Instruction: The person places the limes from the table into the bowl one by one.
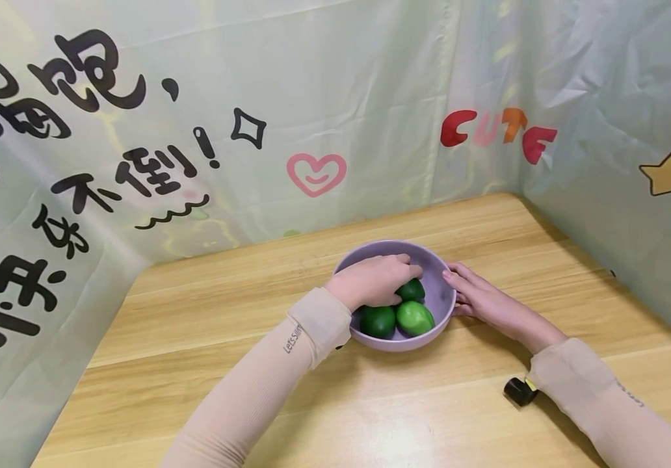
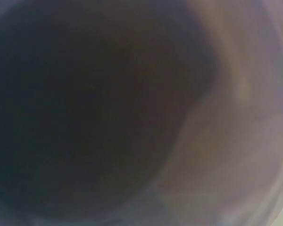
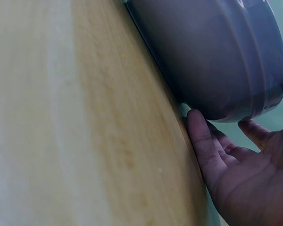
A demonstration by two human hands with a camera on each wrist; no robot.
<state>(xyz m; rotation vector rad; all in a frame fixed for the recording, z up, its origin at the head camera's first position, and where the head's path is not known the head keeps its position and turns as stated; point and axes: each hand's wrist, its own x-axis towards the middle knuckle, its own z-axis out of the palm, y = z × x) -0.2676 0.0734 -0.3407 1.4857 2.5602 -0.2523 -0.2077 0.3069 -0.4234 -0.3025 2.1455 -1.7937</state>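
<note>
A lilac bowl [image 1: 436, 318] stands on the wooden table with green fruits in it. My left hand [image 1: 373, 279] reaches in over its left rim, with thumb and fingers about a dark green fruit [image 1: 411, 290]. Nearer the front of the bowl lie a second dark green fruit [image 1: 377, 322] and a lighter green, lime-like one [image 1: 415, 318]. My right hand [image 1: 482, 299] rests against the bowl's right side, thumb at the rim. In the right wrist view its fairly straight fingers [image 3: 205, 146] lie along the bowl's outer wall [image 3: 212, 56]. The left wrist view is too dark and blurred to show the grip.
A small black object [image 1: 521, 391] shows by the right sleeve. The wooden table [image 1: 207, 318] reaches to pale printed curtains [image 1: 370, 78] at the back and both sides.
</note>
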